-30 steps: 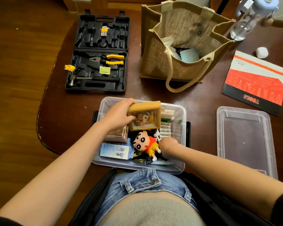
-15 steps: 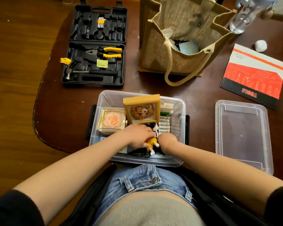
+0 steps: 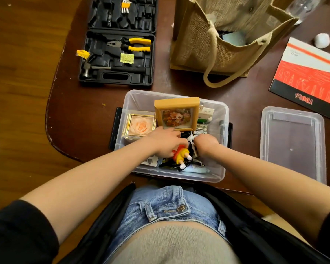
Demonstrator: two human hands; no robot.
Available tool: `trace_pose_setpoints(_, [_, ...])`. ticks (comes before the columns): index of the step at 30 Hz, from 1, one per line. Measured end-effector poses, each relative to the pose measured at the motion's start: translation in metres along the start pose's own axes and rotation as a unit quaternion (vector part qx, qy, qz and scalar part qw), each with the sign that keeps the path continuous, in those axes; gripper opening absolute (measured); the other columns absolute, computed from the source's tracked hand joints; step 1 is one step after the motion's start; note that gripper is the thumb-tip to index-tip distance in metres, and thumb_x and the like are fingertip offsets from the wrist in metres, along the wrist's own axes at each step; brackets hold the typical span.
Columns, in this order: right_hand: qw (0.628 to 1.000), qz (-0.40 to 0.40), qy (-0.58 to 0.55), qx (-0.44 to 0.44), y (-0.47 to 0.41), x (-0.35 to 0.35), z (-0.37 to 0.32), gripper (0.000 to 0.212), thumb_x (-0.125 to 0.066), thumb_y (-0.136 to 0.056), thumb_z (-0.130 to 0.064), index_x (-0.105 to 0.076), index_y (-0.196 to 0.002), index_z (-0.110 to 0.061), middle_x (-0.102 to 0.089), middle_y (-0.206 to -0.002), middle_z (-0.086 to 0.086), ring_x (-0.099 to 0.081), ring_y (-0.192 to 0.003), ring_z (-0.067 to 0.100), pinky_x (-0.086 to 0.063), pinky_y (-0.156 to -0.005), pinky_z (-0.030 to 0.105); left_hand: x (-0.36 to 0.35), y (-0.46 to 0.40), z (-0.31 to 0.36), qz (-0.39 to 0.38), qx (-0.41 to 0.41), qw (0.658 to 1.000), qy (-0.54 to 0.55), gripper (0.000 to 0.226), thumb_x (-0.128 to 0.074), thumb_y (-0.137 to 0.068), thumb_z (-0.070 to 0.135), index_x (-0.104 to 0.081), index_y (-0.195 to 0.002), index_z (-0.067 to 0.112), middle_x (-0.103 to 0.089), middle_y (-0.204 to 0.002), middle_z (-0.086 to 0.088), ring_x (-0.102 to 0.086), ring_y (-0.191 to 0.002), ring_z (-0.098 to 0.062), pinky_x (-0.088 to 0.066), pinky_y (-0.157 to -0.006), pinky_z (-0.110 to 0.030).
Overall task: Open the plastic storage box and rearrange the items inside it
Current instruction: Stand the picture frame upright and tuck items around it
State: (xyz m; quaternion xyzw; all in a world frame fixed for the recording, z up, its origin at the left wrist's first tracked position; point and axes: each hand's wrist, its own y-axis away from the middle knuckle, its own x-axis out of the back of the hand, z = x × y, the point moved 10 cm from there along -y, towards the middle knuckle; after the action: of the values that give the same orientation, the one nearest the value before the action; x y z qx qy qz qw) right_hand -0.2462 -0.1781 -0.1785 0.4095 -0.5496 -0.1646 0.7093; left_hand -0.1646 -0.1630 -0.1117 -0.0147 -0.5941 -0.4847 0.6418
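Observation:
The clear plastic storage box (image 3: 139, 98) stands open at the table's near edge. Inside, a tan picture frame (image 3: 176, 113) leans upright against the far side, next to a gold box with a peach rose (image 3: 140, 125). My left hand (image 3: 166, 141) lies over a cartoon doll (image 3: 181, 156) in red and yellow and grips its head. My right hand (image 3: 205, 143) reaches down among the items beside the doll, fingers curled; what it holds is hidden. Batteries (image 3: 200, 129) lie behind it. The box's lid (image 3: 291, 141) rests on the table to the right.
An open black tool case (image 3: 118, 54) with pliers and a hammer lies at the far left. A jute tote bag (image 3: 227, 40) stands behind the box. A red and white tools booklet (image 3: 309, 77) and a small white ball (image 3: 322, 40) are at the far right.
My left hand set the tan frame upright in the box, uncovering the rose box, then dropped onto the doll's head. My right hand stayed low in the box.

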Motion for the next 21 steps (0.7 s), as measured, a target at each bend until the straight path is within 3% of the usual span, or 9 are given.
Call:
trace_pose_setpoints(4, [1.0,0.002,-0.015,-0.01,0.003,-0.001,-0.002,0.017,-0.054,-0.087,-0.004,-0.062,-0.102,-0.005,-0.061,-0.1,0.01,-0.061,-0.1,0.029,-0.047,-0.07,0.032,-0.005,-0.002,0.0,0.02,0.01,0.999,-0.024,0.058,-0.056,-0.089,0.044,-0.031,-0.14,0.041,-0.041,-0.135,-0.003,-0.035,-0.127,-0.023,-0.036,-0.097,-0.042])
trace_pose_setpoints(8, [0.998,-0.024,-0.05,-0.026,-0.001,-0.003,-0.001,0.018,-0.058,-0.086,-0.007,-0.061,-0.103,-0.006,-0.063,-0.108,0.01,-0.06,-0.101,0.028,-0.046,-0.072,0.03,-0.005,-0.006,0.002,0.039,0.012,0.999,-0.032,0.058,-0.058,-0.087,0.045,-0.034,-0.139,0.04,-0.041,-0.134,-0.005,-0.033,-0.127,-0.025,-0.033,-0.097,-0.043])
trace_pose_setpoints(13, [0.997,-0.053,-0.047,-0.002,-0.001,-0.009,-0.005,0.021,-0.067,-0.08,-0.023,-0.063,-0.096,-0.011,-0.062,-0.091,0.006,-0.056,-0.08,0.024,-0.05,-0.069,0.03,-0.005,-0.004,0.001,0.055,0.005,0.998,-0.029,0.057,-0.059,-0.085,0.045,-0.037,-0.137,0.038,-0.042,-0.133,-0.006,-0.034,-0.125,-0.025,-0.032,-0.096,-0.041])
trace_pose_setpoints(17, [0.999,-0.013,-0.044,-0.015,0.002,-0.013,-0.007,0.016,-0.051,-0.089,-0.009,-0.063,-0.1,-0.009,-0.062,-0.096,0.008,-0.062,-0.095,0.027,-0.046,-0.066,0.031,-0.005,-0.004,0.004,0.053,-0.01,0.998,-0.032,0.054,-0.059,-0.086,0.042,-0.038,-0.135,0.036,-0.041,-0.139,-0.003,-0.034,-0.129,-0.024,-0.032,-0.098,-0.043])
trace_pose_setpoints(21, [1.0,-0.013,-0.012,-0.005,0.001,-0.01,-0.009,0.02,-0.05,-0.09,-0.004,-0.064,-0.104,-0.006,-0.064,-0.107,0.008,-0.061,-0.101,0.029,-0.043,-0.066,0.032,-0.006,-0.005,0.007,0.031,-0.035,0.998,-0.04,0.054,-0.058,-0.086,0.029,-0.036,-0.135,0.033,-0.047,-0.136,0.004,-0.036,-0.13,-0.018,-0.03,-0.096,-0.043])
